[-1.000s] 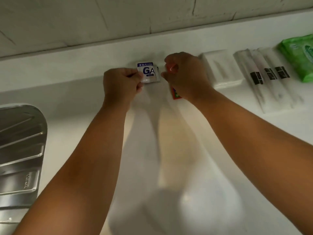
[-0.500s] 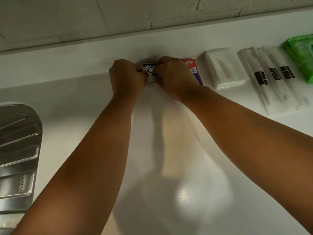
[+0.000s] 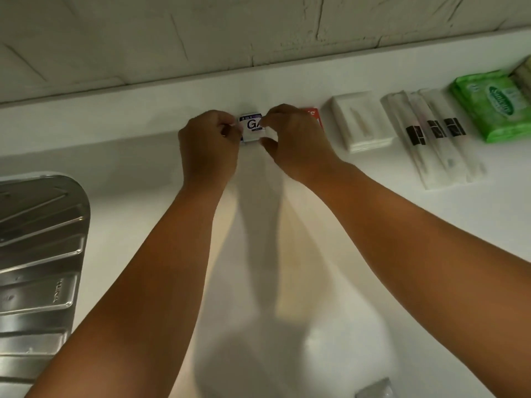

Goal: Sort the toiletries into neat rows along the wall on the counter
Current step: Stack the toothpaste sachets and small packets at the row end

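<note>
1. A small white sachet (image 3: 253, 128) with blue print and large dark letters is at the back of the white tabletop (image 3: 373, 225), just in front of the low ledge under the wall (image 3: 201, 38). Whether it lies flat or is lifted slightly cannot be told.
2. The left grip (image 3: 209, 139) is at the sachet's left edge, fingers curled in and fingertips pinching that edge.
3. The right grip (image 3: 296, 139) is at the sachet's right edge. Its forefinger is over the upper corner and its thumb is below, so it pinches that side.
4. Just right of the sachet is a red box (image 3: 313, 114). It is mostly hidden behind the right grip, and only its far corner shows.
5. Further right of the sachet lies a flat stack of white packets (image 3: 360, 122). Beyond it are three long clear wrappers (image 3: 431, 139) side by side, each with a black label, and then a green wipes pack (image 3: 494, 104).
6. These things lie in one line with the sachet along the ledge.
7. Well to the left of the sachet and nearer the person is a ribbed steel drainboard (image 3: 37, 254).
8. Right of the sachet, at the person's near edge, a grey object (image 3: 373, 390) is cut off and cannot be identified.
</note>
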A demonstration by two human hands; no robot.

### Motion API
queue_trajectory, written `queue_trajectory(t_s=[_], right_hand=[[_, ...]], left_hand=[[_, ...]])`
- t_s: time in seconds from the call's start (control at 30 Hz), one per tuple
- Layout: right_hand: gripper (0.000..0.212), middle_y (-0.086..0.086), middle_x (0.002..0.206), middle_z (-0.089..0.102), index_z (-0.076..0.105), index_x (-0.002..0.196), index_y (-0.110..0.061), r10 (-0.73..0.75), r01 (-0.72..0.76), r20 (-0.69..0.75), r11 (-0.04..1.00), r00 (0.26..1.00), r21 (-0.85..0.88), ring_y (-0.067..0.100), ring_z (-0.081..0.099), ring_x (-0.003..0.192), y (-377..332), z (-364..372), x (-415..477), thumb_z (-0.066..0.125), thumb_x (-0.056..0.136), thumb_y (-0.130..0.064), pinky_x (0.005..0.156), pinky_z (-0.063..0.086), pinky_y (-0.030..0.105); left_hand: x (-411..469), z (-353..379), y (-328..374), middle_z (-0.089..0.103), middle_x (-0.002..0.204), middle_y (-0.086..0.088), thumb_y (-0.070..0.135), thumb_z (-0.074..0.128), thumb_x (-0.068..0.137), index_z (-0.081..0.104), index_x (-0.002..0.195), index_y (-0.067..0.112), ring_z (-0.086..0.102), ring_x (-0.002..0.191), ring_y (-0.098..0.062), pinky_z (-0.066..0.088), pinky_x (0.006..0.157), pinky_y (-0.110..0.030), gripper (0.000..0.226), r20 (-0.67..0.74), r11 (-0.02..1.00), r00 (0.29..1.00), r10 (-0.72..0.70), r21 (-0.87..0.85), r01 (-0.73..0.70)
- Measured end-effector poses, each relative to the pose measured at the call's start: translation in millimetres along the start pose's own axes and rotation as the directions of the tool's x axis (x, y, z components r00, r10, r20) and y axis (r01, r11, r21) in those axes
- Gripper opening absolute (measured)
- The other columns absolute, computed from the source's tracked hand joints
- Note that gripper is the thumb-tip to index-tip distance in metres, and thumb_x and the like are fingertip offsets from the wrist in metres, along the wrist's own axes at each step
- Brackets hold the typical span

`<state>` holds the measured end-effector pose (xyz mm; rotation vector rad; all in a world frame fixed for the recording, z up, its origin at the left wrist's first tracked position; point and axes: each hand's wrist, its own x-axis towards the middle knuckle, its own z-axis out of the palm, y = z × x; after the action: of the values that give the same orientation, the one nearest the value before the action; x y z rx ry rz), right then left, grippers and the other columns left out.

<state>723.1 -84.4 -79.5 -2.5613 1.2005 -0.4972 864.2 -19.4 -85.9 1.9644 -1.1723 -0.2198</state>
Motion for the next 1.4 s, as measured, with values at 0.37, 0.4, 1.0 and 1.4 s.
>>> queue_trajectory(t_s=[0.37,0.4,1.0,1.4], right_hand=[[0.028,0.005,0.118,0.067,0.068,0.118,-0.013,0.043,-0.014,-0.125,0.976,0.991,0.219,0.019,0.062,0.108,2.2,-64.9,-141.2,0.067,0.090,-0.018,0.097,0.043,0.023],[0.028,0.003,0.119,0.067,0.067,0.119,-0.015,0.049,-0.027,-0.100,0.977,0.994,0.212,0.017,0.062,0.109,4.3,-70.9,-156.3,0.066,0.091,-0.019,0.097,0.041,0.020],[0.051,-0.001,0.137,0.055,0.054,0.136,-0.019,-0.045,-0.048,0.464,0.982,0.885,0.185,0.018,0.046,0.126,43.0,-75.1,-350.5,0.068,0.088,-0.030,0.104,0.038,0.029],[0.034,0.002,0.108,0.055,0.064,0.115,-0.023,-0.123,0.076,0.501,0.991,0.857,0.114,0.020,0.050,0.101,28.2,-68.5,-354.8,0.071,0.083,-0.031,0.083,0.048,0.034]], left_hand=[[-136.8,-23.4,71.5,0.072,0.103,0.004,0.023,0.067,0.093,0.071,0.114,0.017,0.065,0.082,-0.007,0.051,0.079,-0.013,0.023,0.105,0.988,0.982,0.155,-0.002,-0.156],[-151.4,-23.6,77.3,0.071,0.104,0.005,0.023,0.068,0.092,0.071,0.115,0.017,0.064,0.082,-0.006,0.051,0.078,-0.013,0.024,0.114,0.988,0.982,0.154,0.012,-0.156],[-356.0,-13.9,95.5,0.056,0.126,-0.001,0.029,0.076,0.085,0.059,0.132,0.017,0.053,0.116,-0.021,0.045,0.100,-0.036,0.051,0.530,0.974,0.841,-0.107,0.227,-0.019],[-374.7,-22.3,95.1,0.058,0.101,0.007,0.027,0.084,0.076,0.058,0.109,0.025,0.055,0.092,-0.014,0.048,0.077,-0.026,0.041,0.525,0.978,0.835,-0.163,0.199,0.065]])
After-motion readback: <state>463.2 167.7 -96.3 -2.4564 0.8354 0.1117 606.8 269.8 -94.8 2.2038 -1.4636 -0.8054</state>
